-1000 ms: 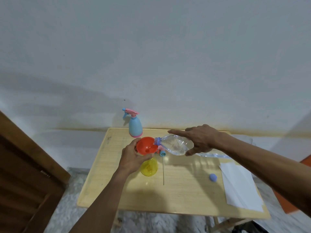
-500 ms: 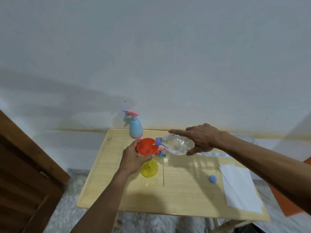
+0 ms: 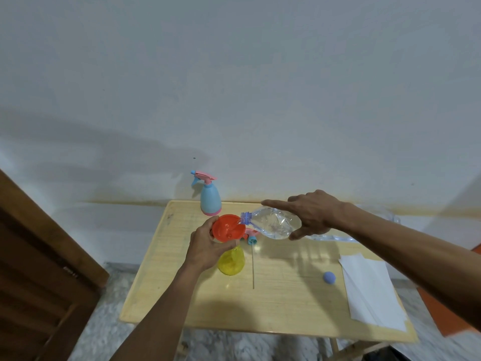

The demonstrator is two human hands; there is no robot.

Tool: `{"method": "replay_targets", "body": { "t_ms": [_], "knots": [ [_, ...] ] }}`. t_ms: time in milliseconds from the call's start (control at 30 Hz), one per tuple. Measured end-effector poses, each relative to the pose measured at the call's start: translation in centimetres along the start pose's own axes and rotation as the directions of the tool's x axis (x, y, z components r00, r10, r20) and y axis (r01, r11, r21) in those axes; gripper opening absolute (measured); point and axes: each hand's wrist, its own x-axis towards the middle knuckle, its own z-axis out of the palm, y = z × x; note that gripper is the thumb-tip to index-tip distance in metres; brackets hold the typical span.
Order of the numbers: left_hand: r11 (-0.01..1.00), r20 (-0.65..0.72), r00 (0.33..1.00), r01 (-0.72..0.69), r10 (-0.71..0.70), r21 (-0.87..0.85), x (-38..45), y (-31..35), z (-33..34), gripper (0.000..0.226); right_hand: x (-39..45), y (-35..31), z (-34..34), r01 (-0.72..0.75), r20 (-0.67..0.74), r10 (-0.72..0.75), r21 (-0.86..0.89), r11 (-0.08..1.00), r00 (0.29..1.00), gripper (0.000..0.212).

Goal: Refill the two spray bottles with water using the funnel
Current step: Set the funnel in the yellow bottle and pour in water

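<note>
A yellow spray bottle (image 3: 231, 262) without its head stands mid-table, and an orange funnel (image 3: 227, 227) sits in its neck. My left hand (image 3: 205, 247) grips the funnel and the bottle's neck. My right hand (image 3: 311, 213) holds a clear plastic water bottle (image 3: 272, 225) tipped sideways, its mouth over the funnel's rim and the index finger stretched along the top. A blue spray bottle (image 3: 210, 200) with a pink trigger head stands at the table's back edge. The detached pink and blue spray head (image 3: 251, 236) with its dip tube lies beside the yellow bottle.
The small wooden table (image 3: 286, 303) stands against a white wall. White paper sheets (image 3: 371, 290) lie at its right side, with a blue bottle cap (image 3: 329, 277) next to them. Clear plastic (image 3: 335, 238) lies behind my right hand. A brown wooden door (image 3: 39, 269) is at the left.
The pose of both hands is the same, with the water bottle tipped at the funnel throughout. Only the camera view shifts slightly.
</note>
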Motion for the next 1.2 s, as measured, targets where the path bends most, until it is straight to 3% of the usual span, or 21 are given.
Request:
{"method": "replay_targets", "body": {
  "t_ms": [100,300,533,700,833,1000,1133,1200],
  "knots": [
    [1.0,0.0,1.0,0.015,-0.015,0.002,0.1,0.0,0.0,0.091,0.0,0.1,0.0,0.006,-0.001,-0.006,-0.006,1.0,1.0,0.102],
    [1.0,0.001,1.0,0.021,-0.021,0.021,0.0,0.2,0.0,0.083,0.1,0.2,0.5,0.011,-0.006,-0.011,0.013,1.0,1.0,0.103],
    [1.0,-0.002,1.0,0.03,-0.03,0.008,-0.2,0.6,-0.1,0.096,-0.2,0.1,2.2,-0.003,-0.038,0.007,0.099,0.995,0.999,0.104],
    [0.999,-0.013,1.0,0.028,-0.028,0.02,-0.1,0.7,-0.1,0.1,-0.6,-0.4,3.9,-0.014,-0.106,0.046,0.28,0.96,0.993,0.105],
    [0.999,-0.021,0.999,0.03,-0.029,0.017,-0.2,0.7,-0.1,0.099,-1.0,-1.3,4.5,-0.018,-0.204,0.141,0.51,0.86,0.969,0.105],
    [1.0,-0.026,0.999,0.029,-0.029,0.012,0.0,0.3,-0.2,0.087,-1.6,-1.6,5.3,0.014,-0.342,0.361,0.742,0.67,0.868,0.107],
    [1.0,-0.038,0.999,0.004,-0.003,0.018,0.0,0.4,0.1,0.075,-2.0,-0.8,6.5,0.063,-0.341,0.623,0.904,0.423,0.704,0.108],
    [1.0,-0.039,0.999,0.0,0.001,0.025,0.0,0.6,0.2,0.071,-2.2,-0.6,7.2,0.064,-0.317,0.711,0.931,0.359,0.627,0.11]
  ]
}}
